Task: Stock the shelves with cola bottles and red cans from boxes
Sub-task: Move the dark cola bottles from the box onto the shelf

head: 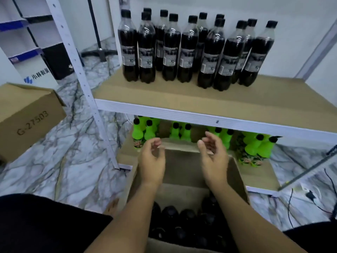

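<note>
Two empty hands hover over the open cardboard box (237, 178), left hand (152, 161) and right hand (213, 161) with fingers loosely curled, palms facing. Dark boxed bottles (182, 221) fill its near end. Cola bottles (193, 52) stand clustered on the upper shelf (164, 95); green bottles (255, 147) line the shelf beneath, behind the box. Another closed carton (27, 114) sits on the marble floor (73, 161) at left.

From my remote feed, I read "G-27503" stamped on the side of the closed cardboard box (27, 114) at left. A white panel (39, 74) behind it carries a blue logo and Chinese characters. The cola bottle labels (145, 58) are too blurred to read.
</note>
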